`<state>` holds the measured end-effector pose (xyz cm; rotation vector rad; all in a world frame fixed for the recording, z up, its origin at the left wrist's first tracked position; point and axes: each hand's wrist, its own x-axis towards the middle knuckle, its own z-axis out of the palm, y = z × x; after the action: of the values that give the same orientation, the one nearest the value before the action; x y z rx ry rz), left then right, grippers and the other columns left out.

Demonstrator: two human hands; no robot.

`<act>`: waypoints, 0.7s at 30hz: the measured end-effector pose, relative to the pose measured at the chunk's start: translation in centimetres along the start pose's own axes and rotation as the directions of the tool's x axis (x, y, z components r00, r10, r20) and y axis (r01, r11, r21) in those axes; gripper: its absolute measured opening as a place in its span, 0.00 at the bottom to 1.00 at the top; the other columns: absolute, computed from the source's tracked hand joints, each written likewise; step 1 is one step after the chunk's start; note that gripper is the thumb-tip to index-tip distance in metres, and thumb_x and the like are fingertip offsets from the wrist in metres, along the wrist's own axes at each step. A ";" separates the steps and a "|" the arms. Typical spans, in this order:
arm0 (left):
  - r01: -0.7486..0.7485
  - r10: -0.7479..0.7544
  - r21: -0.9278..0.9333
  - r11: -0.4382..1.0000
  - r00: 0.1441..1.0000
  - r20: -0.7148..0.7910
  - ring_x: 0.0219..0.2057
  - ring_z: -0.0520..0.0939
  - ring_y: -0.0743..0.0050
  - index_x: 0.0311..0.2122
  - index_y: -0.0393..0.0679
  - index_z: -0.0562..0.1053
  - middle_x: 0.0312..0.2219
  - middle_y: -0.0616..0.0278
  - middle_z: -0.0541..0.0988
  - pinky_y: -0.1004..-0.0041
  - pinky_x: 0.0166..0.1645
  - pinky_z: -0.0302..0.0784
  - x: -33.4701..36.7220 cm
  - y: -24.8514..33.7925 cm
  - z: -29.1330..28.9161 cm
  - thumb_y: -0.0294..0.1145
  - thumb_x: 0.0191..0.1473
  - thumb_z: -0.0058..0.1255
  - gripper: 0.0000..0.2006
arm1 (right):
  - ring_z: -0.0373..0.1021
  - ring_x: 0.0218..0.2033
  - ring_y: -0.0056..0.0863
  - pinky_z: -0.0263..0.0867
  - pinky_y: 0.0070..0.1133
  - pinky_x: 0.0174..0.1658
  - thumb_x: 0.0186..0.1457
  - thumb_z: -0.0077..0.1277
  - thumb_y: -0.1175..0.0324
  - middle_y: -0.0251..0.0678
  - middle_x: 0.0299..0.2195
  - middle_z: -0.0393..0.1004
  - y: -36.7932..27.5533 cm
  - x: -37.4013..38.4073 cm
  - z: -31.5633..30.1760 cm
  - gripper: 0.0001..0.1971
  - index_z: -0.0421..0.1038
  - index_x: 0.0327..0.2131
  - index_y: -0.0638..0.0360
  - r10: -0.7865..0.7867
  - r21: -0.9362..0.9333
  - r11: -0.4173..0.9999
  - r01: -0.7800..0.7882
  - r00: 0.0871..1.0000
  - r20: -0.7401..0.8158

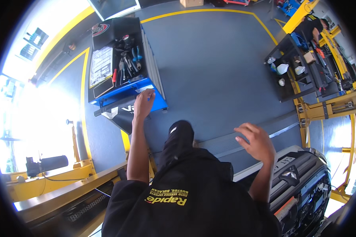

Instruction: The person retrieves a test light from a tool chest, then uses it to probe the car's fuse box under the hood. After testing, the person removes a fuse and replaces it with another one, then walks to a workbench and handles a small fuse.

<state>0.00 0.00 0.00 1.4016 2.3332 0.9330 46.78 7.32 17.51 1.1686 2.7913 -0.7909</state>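
Note:
My left hand [144, 103] is over the near corner of a blue and black tool trolley [157, 98]. Its fingers are curled together, and whatever is in them, if anything, is hidden. On the trolley top lie several pliers [127, 65], blue-handled pliers [136, 55], a red-handled tool [114, 76] and a white printed sheet [101, 66]. A black cover [120, 116] hangs at the trolley's near side. Out to the right, my right hand [257, 143] hangs in the air above the floor, holding nothing, thumb and fingers apart.
Near right stands a vehicle door [304, 185] with its inner parts exposed. Yellow lift posts [324, 110] flank me on the right, with a yellow beam [67, 193] at lower left. A dark cart [292, 79] with bottles and tools stands far right, near another person [310, 29].

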 end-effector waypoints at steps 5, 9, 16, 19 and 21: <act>-0.028 0.021 -0.037 0.999 0.986 -0.165 0.43 0.87 0.53 0.46 0.43 0.81 0.40 0.52 0.86 0.59 0.49 0.80 5.6 -3.0 3.7 0.33 0.65 0.54 0.10 | 0.78 0.45 0.41 0.74 0.35 0.50 0.66 0.56 0.60 0.38 0.46 0.80 1.6 13.7 -1.2 0.14 0.80 0.49 0.56 -0.187 0.001 0.982 0.187 0.981 0.054; 0.054 -0.058 -0.296 0.954 0.998 -0.002 0.41 0.87 0.52 0.47 0.44 0.81 0.39 0.50 0.86 0.60 0.46 0.81 11.1 -3.8 9.6 0.36 0.66 0.53 0.11 | 0.78 0.44 0.41 0.74 0.34 0.50 0.67 0.56 0.59 0.39 0.44 0.80 3.4 29.2 0.3 0.14 0.81 0.47 0.57 -0.275 0.226 0.945 0.235 0.948 0.162; 0.254 -0.138 -0.330 0.909 0.931 0.337 0.43 0.86 0.49 0.46 0.40 0.80 0.40 0.49 0.85 0.59 0.48 0.80 22.8 -6.8 18.5 0.37 0.65 0.54 0.12 | 0.78 0.35 0.27 0.73 0.28 0.42 0.67 0.54 0.65 0.38 0.33 0.83 10.2 62.3 15.9 0.14 0.81 0.44 0.67 -0.132 0.645 0.762 -0.062 0.960 0.248; 0.325 -0.207 -0.218 0.920 0.877 0.434 0.46 0.85 0.47 0.48 0.41 0.79 0.43 0.50 0.85 0.57 0.51 0.79 27.2 -7.8 18.5 0.37 0.66 0.52 0.13 | 0.77 0.31 0.26 0.73 0.26 0.37 0.66 0.53 0.66 0.36 0.31 0.82 13.5 71.5 23.4 0.13 0.81 0.41 0.67 0.095 0.700 0.588 -0.405 0.894 0.438; 0.359 -0.239 -0.219 0.907 0.868 0.434 0.47 0.84 0.46 0.49 0.41 0.79 0.45 0.51 0.84 0.56 0.51 0.78 28.3 -7.8 18.3 0.37 0.66 0.51 0.13 | 0.77 0.29 0.25 0.71 0.24 0.34 0.65 0.54 0.66 0.36 0.30 0.82 15.5 75.1 27.8 0.12 0.82 0.40 0.65 0.185 0.640 0.518 -0.567 0.805 0.564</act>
<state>-9.95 29.00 -16.13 0.9591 1.9357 0.7737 -1.89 53.59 -28.80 1.3701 1.6532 -2.0280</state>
